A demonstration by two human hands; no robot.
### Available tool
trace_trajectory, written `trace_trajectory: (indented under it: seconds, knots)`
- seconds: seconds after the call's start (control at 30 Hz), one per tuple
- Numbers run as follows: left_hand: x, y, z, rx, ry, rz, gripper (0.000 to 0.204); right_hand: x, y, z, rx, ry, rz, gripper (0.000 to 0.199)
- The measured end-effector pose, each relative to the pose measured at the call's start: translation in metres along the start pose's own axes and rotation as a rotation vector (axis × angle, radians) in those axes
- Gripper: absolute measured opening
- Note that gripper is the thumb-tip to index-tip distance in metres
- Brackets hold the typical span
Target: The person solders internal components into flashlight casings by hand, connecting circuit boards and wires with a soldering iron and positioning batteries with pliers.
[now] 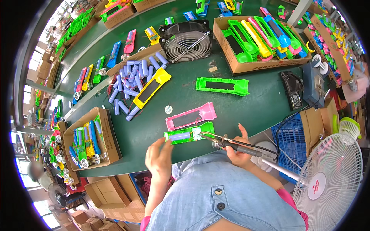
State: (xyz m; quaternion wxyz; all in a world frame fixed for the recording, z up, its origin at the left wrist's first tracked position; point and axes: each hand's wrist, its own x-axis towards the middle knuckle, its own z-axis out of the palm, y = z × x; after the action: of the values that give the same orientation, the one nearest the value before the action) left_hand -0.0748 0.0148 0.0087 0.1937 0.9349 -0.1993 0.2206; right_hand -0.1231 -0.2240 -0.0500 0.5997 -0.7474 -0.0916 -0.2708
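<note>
In front of me a green plastic casing (187, 141) lies near the table edge, with a purple cylindrical battery (179, 136) and a small white part (197, 133) inside. My right hand (237, 151) is closed around a soldering iron (243, 148), its tip at the white part. My left hand (158, 156) hovers at the casing's left end, fingers apart and slightly blurred; whether they touch it I cannot tell. Just beyond sits a pink casing (191, 116) with a dark panel. Farther back lie another green casing (222, 86) and a yellow casing (152, 87), which rests by a battery pile (133, 79).
A carton of colourful casings (250, 68) stands at the back right, a black metal fan (186, 41) beside it. At left is a carton of filled casings (114, 148). A blue power box (313, 86) and black holder (291, 90) sit right; a white fan (327, 177) stands off the table.
</note>
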Motion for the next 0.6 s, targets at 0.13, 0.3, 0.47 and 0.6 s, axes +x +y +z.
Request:
trace_trajectory:
  seconds: [0.13, 0.3, 0.47, 0.6]
  knots:
    - [0.001, 0.015, 0.027, -0.353, -0.027, 0.048, 0.022, 0.001, -0.003, -0.002, 0.002, 0.003, 0.004, 0.020]
    - [0.006, 0.018, 0.040, -0.311, -0.091, 0.121, 0.024, 0.000, -0.005, -0.004, 0.022, 0.049, 0.044, 0.018]
    - [0.007, 0.017, 0.037, -0.196, -0.109, 0.268, 0.026, -0.002, -0.005, -0.003, 0.026, 0.062, 0.050, 0.018]
    - [0.008, 0.017, 0.035, -0.157, -0.137, 0.337, 0.028, -0.002, -0.003, -0.001, 0.038, 0.075, 0.050, 0.018]
